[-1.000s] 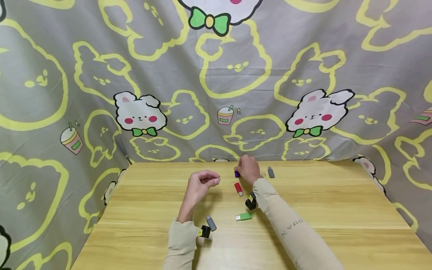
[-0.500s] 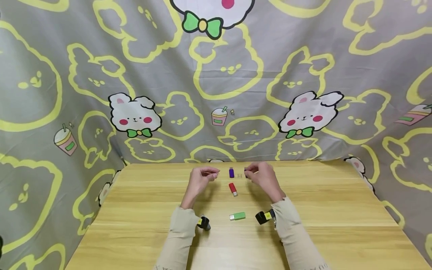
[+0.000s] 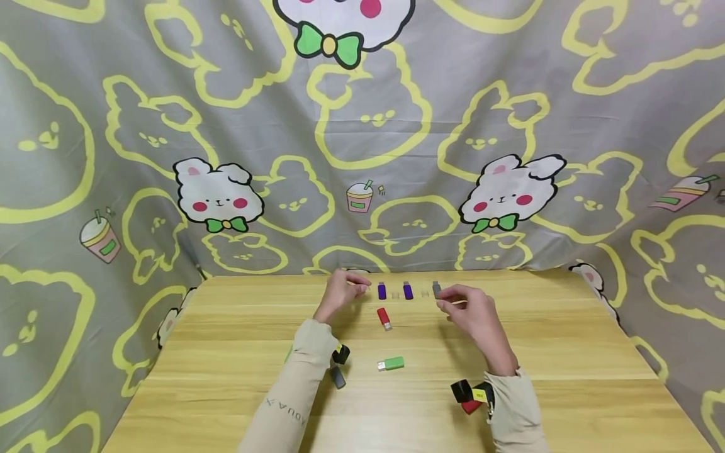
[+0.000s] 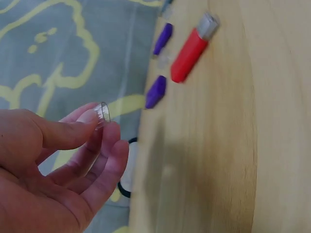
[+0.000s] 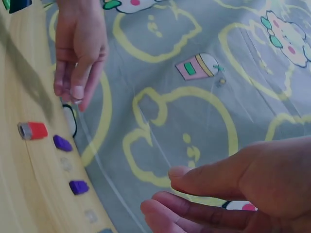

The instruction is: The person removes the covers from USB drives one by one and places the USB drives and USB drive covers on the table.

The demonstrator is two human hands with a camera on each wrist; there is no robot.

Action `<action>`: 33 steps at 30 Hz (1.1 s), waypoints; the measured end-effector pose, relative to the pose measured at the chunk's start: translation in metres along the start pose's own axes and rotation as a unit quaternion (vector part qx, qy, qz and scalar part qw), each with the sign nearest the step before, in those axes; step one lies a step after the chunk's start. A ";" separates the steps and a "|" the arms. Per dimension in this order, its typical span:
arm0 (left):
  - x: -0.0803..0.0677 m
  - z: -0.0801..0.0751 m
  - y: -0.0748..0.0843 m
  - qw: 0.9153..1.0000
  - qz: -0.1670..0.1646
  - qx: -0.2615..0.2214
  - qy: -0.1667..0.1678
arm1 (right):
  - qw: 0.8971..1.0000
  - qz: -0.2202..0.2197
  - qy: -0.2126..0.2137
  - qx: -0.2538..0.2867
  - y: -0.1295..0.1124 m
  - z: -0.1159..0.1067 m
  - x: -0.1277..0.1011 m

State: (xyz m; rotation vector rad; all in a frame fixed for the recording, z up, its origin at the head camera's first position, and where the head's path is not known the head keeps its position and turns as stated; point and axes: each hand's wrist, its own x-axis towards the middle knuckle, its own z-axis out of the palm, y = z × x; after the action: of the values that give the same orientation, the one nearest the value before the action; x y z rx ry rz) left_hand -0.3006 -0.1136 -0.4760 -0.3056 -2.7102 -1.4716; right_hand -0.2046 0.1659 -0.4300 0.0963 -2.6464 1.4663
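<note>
1. Fabric (image 3: pixel 413 157) printed with rabbits hangs behind the wooden table (image 3: pixel 226 352).
2. Left hand (image 3: pixel 338 296): thumb and fingertips pinch a small clear piece (image 4: pixel 103 115) near the table's far edge.
3. Near grey drive (image 3: pixel 338 377): lies just beside the left sleeve (image 3: pixel 314 343).
4. Left purple drive (image 3: pixel 382 291): lies near the far edge, metal end toward the fabric.
5. Red drive (image 3: pixel 383 317): lies on the viewer's side of the left purple drive.
6. Green drive (image 3: pixel 393 363): metal end points left.
7. Right purple drive (image 3: pixel 408 291): lies between two transparent bits (image 3: pixel 425 294).
8. Far grey drive (image 3: pixel 437 289): lies at the fingertips of the right hand (image 3: pixel 471 309); contact cannot be told.
9. Right hand: thumb and fingers spread apart.
</note>
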 end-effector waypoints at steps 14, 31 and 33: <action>0.016 0.012 -0.014 0.997 0.005 0.075 -0.033 | 0.999 0.025 0.013 0.020 0.021 -0.021 -0.006; 0.019 0.017 -0.018 0.997 -0.003 0.075 -0.018 | 0.998 0.042 0.026 0.031 0.034 -0.033 -0.008; 0.018 0.015 -0.018 0.998 -0.005 0.059 -0.016 | 0.998 0.042 0.026 0.031 0.034 -0.033 -0.008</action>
State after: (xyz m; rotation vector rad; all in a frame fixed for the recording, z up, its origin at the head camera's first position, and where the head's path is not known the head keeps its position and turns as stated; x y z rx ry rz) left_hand -0.3211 -0.1082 -0.4969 -0.3139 -2.8124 -1.3121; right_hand -0.1984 0.2122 -0.4421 -0.0490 -2.5940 1.5531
